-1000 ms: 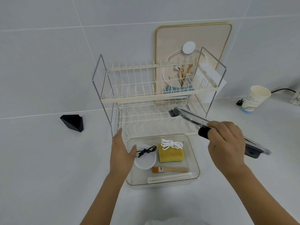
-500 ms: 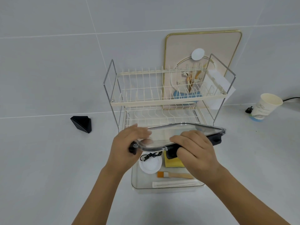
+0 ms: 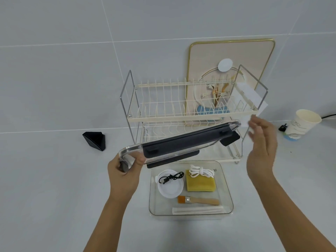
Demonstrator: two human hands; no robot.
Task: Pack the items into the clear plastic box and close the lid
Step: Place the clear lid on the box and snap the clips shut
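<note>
Above the clear box (image 3: 228, 188), left hand (image 3: 123, 176) grips the tilted lid (image 3: 180, 142); right hand (image 3: 261, 148) spread beside.

The box (image 3: 228, 180) sits on the bench (image 3: 54, 188) before the dish rack (image 3: 190, 113). In it: a round lid (image 3: 170, 188) at left under a small cable (image 3: 171, 177), a sponge (image 3: 200, 183) at right bearing a coiled cord (image 3: 201, 171), then a brush (image 3: 200, 200) and, nearest, what may be a wrapped stick (image 3: 197, 210). Behind the rack leans a board (image 3: 232, 57); a cup (image 3: 301, 124) stands far right.
</note>
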